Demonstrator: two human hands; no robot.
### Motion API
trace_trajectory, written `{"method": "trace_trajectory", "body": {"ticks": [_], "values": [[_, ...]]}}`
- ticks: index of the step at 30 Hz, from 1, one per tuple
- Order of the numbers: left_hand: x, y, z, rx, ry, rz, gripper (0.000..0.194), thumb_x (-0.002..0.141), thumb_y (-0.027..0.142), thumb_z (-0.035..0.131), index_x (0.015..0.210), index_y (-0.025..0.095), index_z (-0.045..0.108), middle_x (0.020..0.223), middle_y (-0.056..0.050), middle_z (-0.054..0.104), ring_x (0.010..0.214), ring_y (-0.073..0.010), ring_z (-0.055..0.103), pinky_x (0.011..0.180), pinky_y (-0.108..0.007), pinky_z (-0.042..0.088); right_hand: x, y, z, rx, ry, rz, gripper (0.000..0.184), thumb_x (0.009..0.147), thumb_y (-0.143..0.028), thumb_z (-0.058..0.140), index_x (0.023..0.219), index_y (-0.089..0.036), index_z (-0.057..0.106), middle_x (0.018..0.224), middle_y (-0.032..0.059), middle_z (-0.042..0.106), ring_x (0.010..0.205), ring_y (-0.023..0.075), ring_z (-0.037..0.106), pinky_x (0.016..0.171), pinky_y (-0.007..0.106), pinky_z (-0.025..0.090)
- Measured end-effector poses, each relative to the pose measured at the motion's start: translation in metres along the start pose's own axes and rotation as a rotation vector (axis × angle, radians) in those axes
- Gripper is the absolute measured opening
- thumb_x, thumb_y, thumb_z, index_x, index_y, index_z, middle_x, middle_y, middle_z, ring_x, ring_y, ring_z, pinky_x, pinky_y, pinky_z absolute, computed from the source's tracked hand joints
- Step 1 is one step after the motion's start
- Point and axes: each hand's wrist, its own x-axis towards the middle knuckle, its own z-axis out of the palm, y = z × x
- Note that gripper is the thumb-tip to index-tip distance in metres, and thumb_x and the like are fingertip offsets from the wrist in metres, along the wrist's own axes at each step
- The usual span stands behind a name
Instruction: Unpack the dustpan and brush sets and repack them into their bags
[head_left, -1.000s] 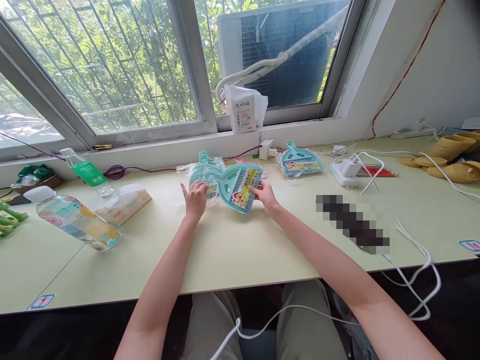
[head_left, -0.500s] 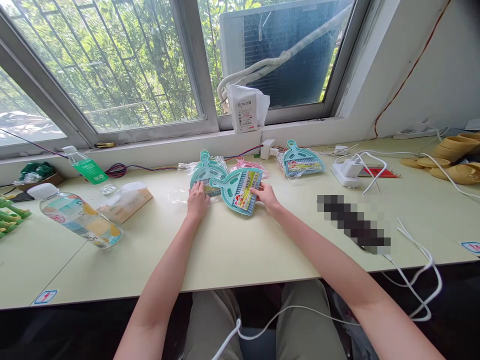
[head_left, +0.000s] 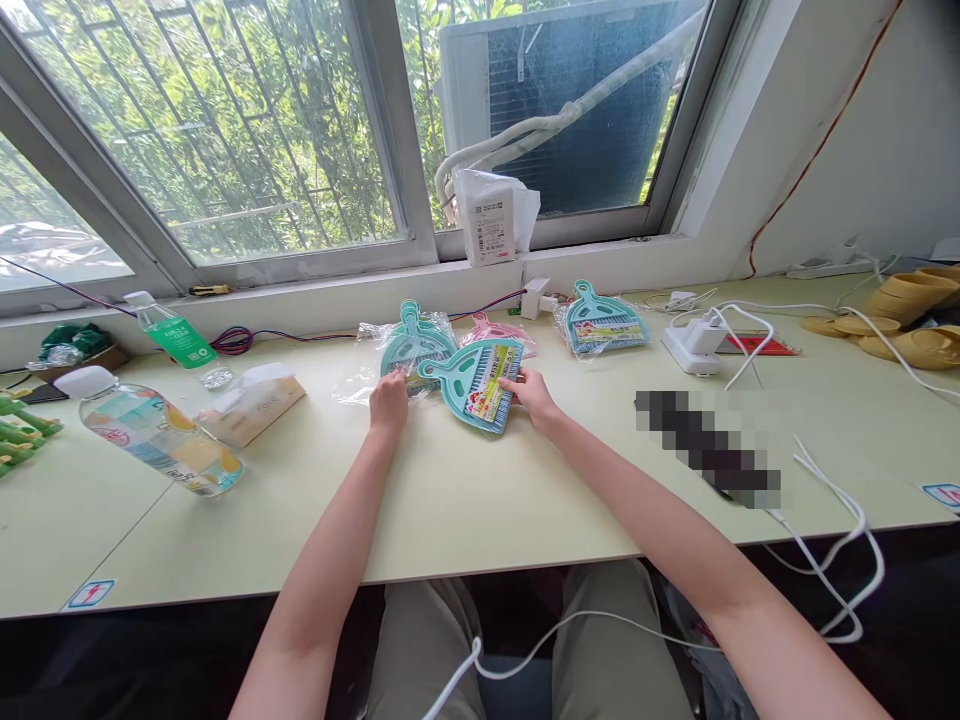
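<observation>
My right hand (head_left: 534,394) grips the edge of a mint-green mini dustpan and brush set (head_left: 484,385) with a yellow label, its handle pointing left. Behind and to the left lies another mint-green dustpan and brush set (head_left: 412,340) in crinkled clear plastic wrapping (head_left: 360,385). My left hand (head_left: 388,402) is closed at the near edge of this wrapped set, pinching the wrapping; the fingertips are partly hidden. A pink dustpan set (head_left: 484,325) shows partly behind the green one in my right hand. Further right lies a third mint-green set (head_left: 606,325) in plastic.
On the left are a large drink bottle (head_left: 161,440), a green-labelled bottle (head_left: 176,340) and a tissue pack (head_left: 255,405). A white power adapter (head_left: 694,345), white cables (head_left: 840,500) and a blurred dark object (head_left: 709,445) lie right. A box (head_left: 491,225) stands on the windowsill.
My left hand has gone from lying over the wrapped set with fingers extended to a closed grip, shifted slightly left and nearer. The right hand and its dustpan set have hardly moved.
</observation>
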Motion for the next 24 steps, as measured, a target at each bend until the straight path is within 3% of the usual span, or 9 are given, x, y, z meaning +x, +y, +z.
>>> {"method": "trace_trajectory", "body": {"ticks": [4, 7, 12, 19, 24], "values": [[-0.004, 0.007, -0.008, -0.050, 0.087, -0.062, 0.033, 0.094, 0.023, 0.035, 0.111, 0.018, 0.063, 0.106, -0.011, 0.068, 0.097, -0.0256, 0.062, 0.079, -0.033, 0.046, -0.003, -0.001, 0.003, 0.021, -0.007, 0.003, 0.015, 0.074, -0.013, 0.069, 0.088, -0.016, 0.063, 0.083, 0.0043, 0.072, 0.068, 0.0162, 0.068, 0.061, 0.030, 0.058], [-0.009, 0.018, -0.013, -0.094, 0.186, -0.061, 0.031, 0.096, 0.030, 0.035, 0.112, 0.019, 0.060, 0.106, -0.010, 0.067, 0.097, -0.0244, 0.062, 0.076, -0.032, 0.045, -0.007, -0.002, 0.009, 0.052, -0.044, -0.018, 0.015, 0.073, -0.014, 0.069, 0.087, -0.017, 0.063, 0.083, 0.0041, 0.072, 0.071, 0.0170, 0.068, 0.062, 0.031, 0.059], [-0.018, 0.037, -0.017, -0.176, 0.286, 0.151, 0.022, 0.095, 0.027, 0.038, 0.098, 0.020, 0.058, 0.122, -0.006, 0.062, 0.117, -0.0218, 0.051, 0.082, -0.030, 0.045, -0.017, 0.000, 0.021, 0.106, -0.098, -0.044, 0.014, 0.075, -0.014, 0.069, 0.088, -0.017, 0.064, 0.086, 0.0041, 0.072, 0.075, 0.0167, 0.069, 0.063, 0.030, 0.060], [-0.025, 0.056, -0.014, -0.316, 0.370, 0.323, 0.013, 0.092, 0.026, 0.046, 0.087, 0.021, 0.057, 0.114, -0.004, 0.065, 0.111, -0.0227, 0.054, 0.084, -0.035, 0.048, -0.022, 0.006, 0.025, 0.240, -0.025, -0.008, 0.014, 0.075, -0.017, 0.070, 0.088, -0.015, 0.063, 0.093, 0.0065, 0.073, 0.077, 0.0181, 0.070, 0.071, 0.035, 0.061], [-0.028, 0.066, -0.013, -0.452, 0.361, 0.481, 0.012, 0.092, 0.023, 0.045, 0.085, 0.021, 0.055, 0.115, -0.005, 0.065, 0.112, -0.0198, 0.056, 0.104, -0.043, 0.039, -0.022, 0.008, 0.029, 0.278, -0.080, -0.017, 0.020, 0.071, -0.020, 0.075, 0.087, -0.015, 0.065, 0.092, 0.0069, 0.074, 0.079, 0.0201, 0.070, 0.074, 0.038, 0.061]]}}
